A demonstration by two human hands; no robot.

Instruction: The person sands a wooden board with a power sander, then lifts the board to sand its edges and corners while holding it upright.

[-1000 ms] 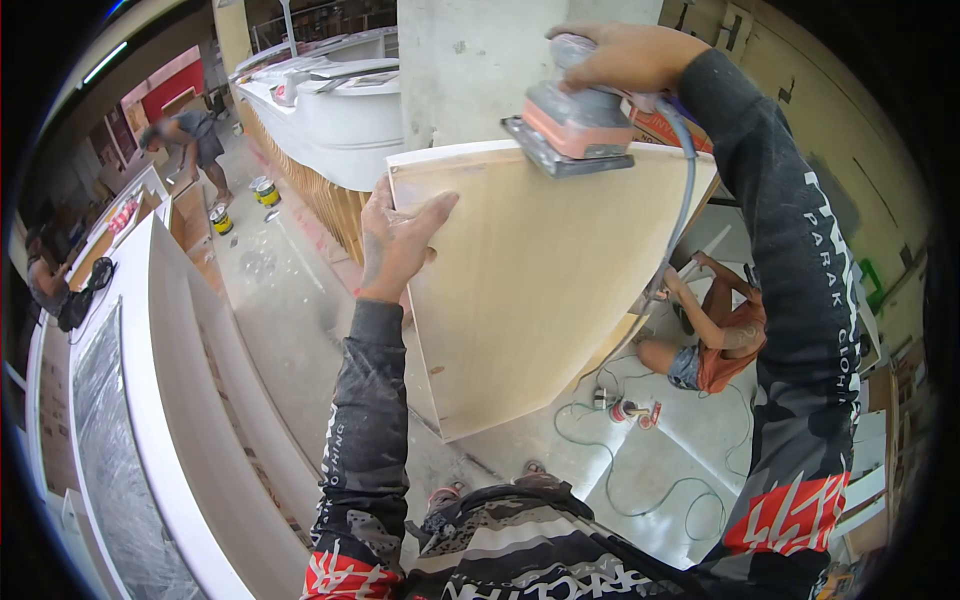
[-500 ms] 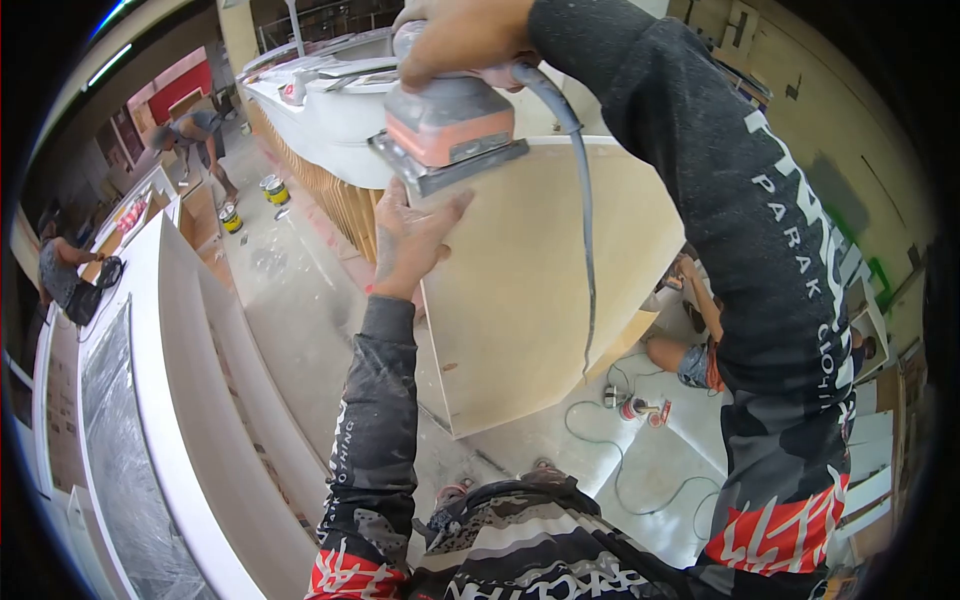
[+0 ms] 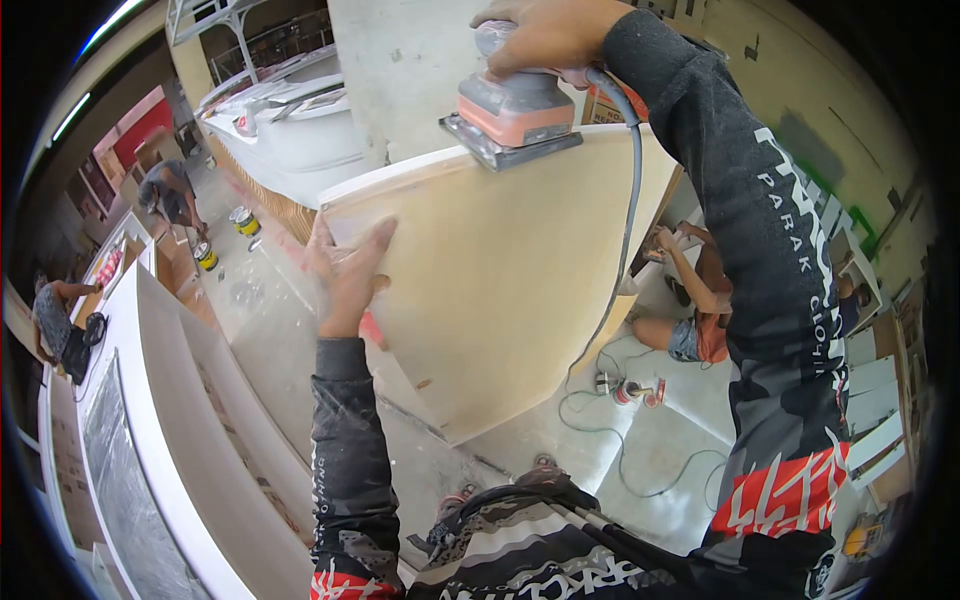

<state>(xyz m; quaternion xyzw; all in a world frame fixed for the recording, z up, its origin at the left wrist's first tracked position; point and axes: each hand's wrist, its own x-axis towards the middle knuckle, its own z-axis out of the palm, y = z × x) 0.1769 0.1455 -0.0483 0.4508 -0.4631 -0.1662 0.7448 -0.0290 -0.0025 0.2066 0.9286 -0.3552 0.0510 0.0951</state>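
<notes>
A grey and orange power sander rests at the top edge of a large pale wooden panel, its flat pad tilted against it. My right hand is closed over the sander's top, with the grey cord hanging down in front of the panel from beside my wrist. At the panel's upper left corner is my left hand, thumb and fingers apart, lying along the left edge. Part of its fingers is hidden or blurred.
A white curved counter with slats stands behind, at upper left. Long white curved furniture fills the left. One person sits at right; two others work at far left. Paint cans and a trailing cable are on the floor.
The sander and my right hand have moved right in view, over the panel's top edge. My left hand appears further left and lower. The view has shifted, showing more of the panel's top.
</notes>
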